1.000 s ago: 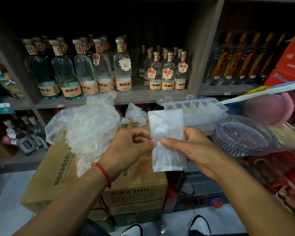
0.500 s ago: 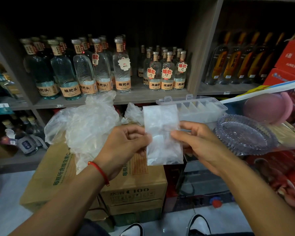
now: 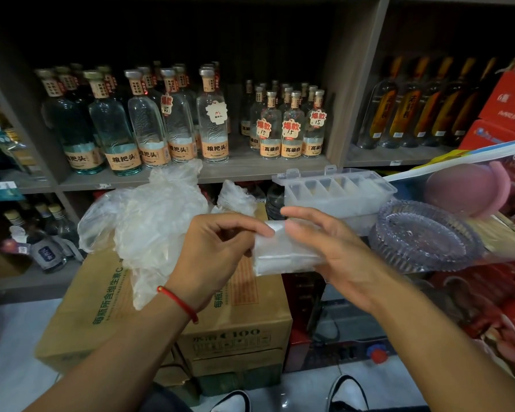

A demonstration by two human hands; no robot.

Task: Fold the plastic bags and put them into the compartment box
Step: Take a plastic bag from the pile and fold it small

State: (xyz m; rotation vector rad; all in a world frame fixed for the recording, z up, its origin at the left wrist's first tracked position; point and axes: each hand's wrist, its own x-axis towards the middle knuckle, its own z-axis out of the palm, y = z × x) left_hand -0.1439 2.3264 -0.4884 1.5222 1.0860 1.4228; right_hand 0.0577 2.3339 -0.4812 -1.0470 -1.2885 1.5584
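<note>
I hold a folded clear plastic bag (image 3: 283,252) between both hands at the centre of the view. My left hand (image 3: 217,251) pinches its upper left edge with thumb and forefinger. My right hand (image 3: 330,251) cups the bag from the right, thumb on top and fingers behind it. A heap of crumpled clear plastic bags (image 3: 152,227) lies on a cardboard box (image 3: 241,319) to the left. The clear compartment box (image 3: 336,193) stands open behind my right hand, its lid tilted back.
Shelves of glass liquor bottles (image 3: 149,129) fill the back. A ribbed glass dish (image 3: 422,236) sits right of the compartment box, with a pink round thing (image 3: 464,188) and red cartons (image 3: 506,102) beyond. Stacked cartons and my shoes (image 3: 348,394) are below.
The bag hung as a tall strip from my fingers; now its top is folded down, so it is a short, wide packet. My right hand has moved over and round it.
</note>
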